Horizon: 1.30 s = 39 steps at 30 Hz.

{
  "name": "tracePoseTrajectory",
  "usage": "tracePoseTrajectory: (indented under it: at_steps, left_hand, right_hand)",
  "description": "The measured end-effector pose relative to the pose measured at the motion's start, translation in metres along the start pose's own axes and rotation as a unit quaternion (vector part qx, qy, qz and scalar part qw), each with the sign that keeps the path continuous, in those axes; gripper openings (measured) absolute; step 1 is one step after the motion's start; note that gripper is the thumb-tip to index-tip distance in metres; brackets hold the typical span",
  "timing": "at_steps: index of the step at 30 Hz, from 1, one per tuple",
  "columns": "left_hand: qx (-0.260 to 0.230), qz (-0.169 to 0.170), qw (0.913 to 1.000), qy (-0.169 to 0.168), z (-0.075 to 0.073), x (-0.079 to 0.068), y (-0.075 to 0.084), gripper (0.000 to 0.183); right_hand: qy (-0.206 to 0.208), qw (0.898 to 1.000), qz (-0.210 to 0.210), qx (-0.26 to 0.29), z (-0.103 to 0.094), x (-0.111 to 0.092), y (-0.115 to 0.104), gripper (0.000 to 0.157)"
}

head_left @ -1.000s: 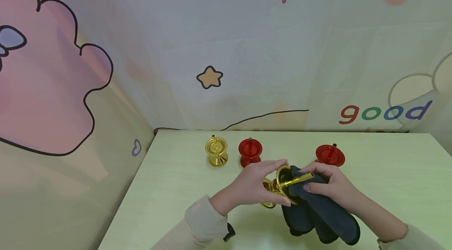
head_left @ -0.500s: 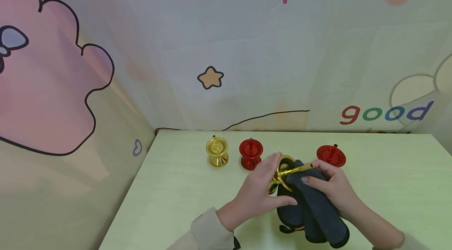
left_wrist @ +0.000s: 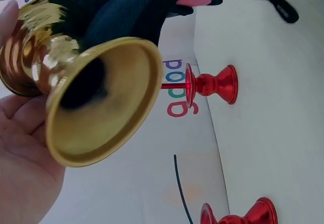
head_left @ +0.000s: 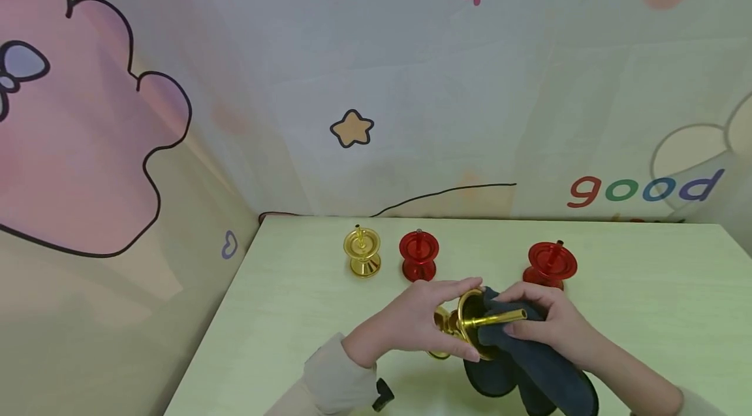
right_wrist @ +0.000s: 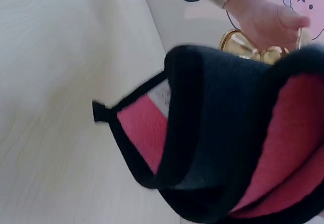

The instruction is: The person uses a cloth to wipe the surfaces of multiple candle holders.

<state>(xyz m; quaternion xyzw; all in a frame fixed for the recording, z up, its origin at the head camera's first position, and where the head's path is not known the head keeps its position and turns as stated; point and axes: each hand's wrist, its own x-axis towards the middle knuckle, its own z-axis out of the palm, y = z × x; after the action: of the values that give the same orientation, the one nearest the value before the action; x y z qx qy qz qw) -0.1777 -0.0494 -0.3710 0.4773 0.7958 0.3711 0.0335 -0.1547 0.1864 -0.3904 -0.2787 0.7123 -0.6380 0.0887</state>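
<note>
My left hand [head_left: 405, 321] holds a gold candle holder [head_left: 467, 322] on its side above the table, thumb and fingers spread around its dish. Its spike points right in the head view, and its hollow flared base [left_wrist: 114, 128] faces the left wrist camera. A folded dark navy cloth [head_left: 540, 364] is pinched in my right hand [head_left: 558, 324] and lies against the inside of the dish, with its lower folds hanging down. The right wrist view shows the cloth's pink underside [right_wrist: 298, 128] and black edging. The cloth hides part of the dish.
Another gold candle holder [head_left: 362, 253] stands upright at the back left of the pale table [head_left: 282, 337]. Beside it is a red candle holder [head_left: 419, 256]; a second red candle holder [head_left: 551, 264] stands farther right. A patterned backdrop [head_left: 411, 76] rises behind the table.
The held candle holder rises, then comes back down with both hands, its spike now nearer level. The cloth stays against its dish throughout. The standing holders have not moved.
</note>
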Motion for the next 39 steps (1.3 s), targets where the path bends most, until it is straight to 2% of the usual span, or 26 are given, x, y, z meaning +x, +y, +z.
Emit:
tracePoseTrajectory:
  at_steps: [1, 3, 5, 8, 11, 14, 17, 20, 23, 25, 28, 32, 35, 39]
  left_hand:
    - [-0.008, -0.007, 0.9999, -0.007, 0.0, 0.0, 0.001, 0.083]
    - [-0.015, -0.015, 0.9998, 0.005, 0.001, -0.002, 0.001, 0.084]
    - [-0.022, -0.021, 0.9985, 0.045, 0.005, -0.003, -0.001, 0.082]
    - [-0.027, -0.025, 0.9943, 0.1, 0.014, -0.006, -0.003, 0.074]
    - [0.013, -0.029, 0.993, 0.114, 0.022, -0.007, -0.003, 0.07]
    - [0.091, -0.039, 0.9895, 0.105, 0.028, -0.007, 0.001, 0.082]
    - [0.169, -0.04, 0.9768, 0.125, 0.031, -0.004, 0.004, 0.092]
    - [0.235, -0.028, 0.9567, 0.169, 0.033, 0.0, 0.005, 0.091]
    - [0.281, -0.025, 0.9383, 0.2, 0.034, 0.002, 0.006, 0.086]
    - [0.291, -0.025, 0.9336, 0.208, 0.033, 0.003, 0.007, 0.083]
    - [0.28, -0.026, 0.9367, 0.208, 0.032, 0.004, 0.006, 0.08]
    - [0.249, -0.028, 0.9455, 0.208, 0.029, 0.003, 0.002, 0.076]
    - [0.21, -0.038, 0.9536, 0.213, 0.026, 0.002, -0.003, 0.074]
    - [0.144, -0.071, 0.9615, 0.223, 0.025, -0.001, -0.008, 0.073]
  right_hand:
    - [-0.01, 1.0, -0.009, 0.002, -0.001, 0.0, 0.0, 0.034]
    - [-0.015, 1.0, -0.015, 0.011, -0.003, 0.0, 0.0, 0.034]
    - [0.001, 1.0, -0.008, 0.012, -0.003, 0.001, -0.001, 0.032]
    - [0.043, 0.998, 0.034, 0.017, -0.004, 0.001, -0.003, 0.028]
    - [0.082, 0.994, 0.073, 0.023, -0.004, 0.001, -0.003, 0.026]
    - [0.109, 0.99, 0.085, 0.018, -0.001, 0.0, -0.002, 0.025]
    - [0.131, 0.988, 0.087, 0.005, 0.005, 0.001, -0.002, 0.023]
    - [0.15, 0.984, 0.094, 0.005, 0.009, 0.004, -0.004, 0.022]
    - [0.164, 0.981, 0.101, 0.02, 0.012, 0.005, -0.006, 0.022]
    - [0.17, 0.979, 0.103, 0.034, 0.012, 0.005, -0.007, 0.023]
    - [0.171, 0.979, 0.103, 0.045, 0.011, 0.004, -0.006, 0.024]
    - [0.16, 0.981, 0.1, 0.039, 0.009, 0.002, -0.005, 0.024]
    - [0.151, 0.984, 0.096, 0.019, 0.006, -0.001, -0.004, 0.025]
    - [0.156, 0.983, 0.099, 0.01, -0.003, -0.006, -0.003, 0.029]
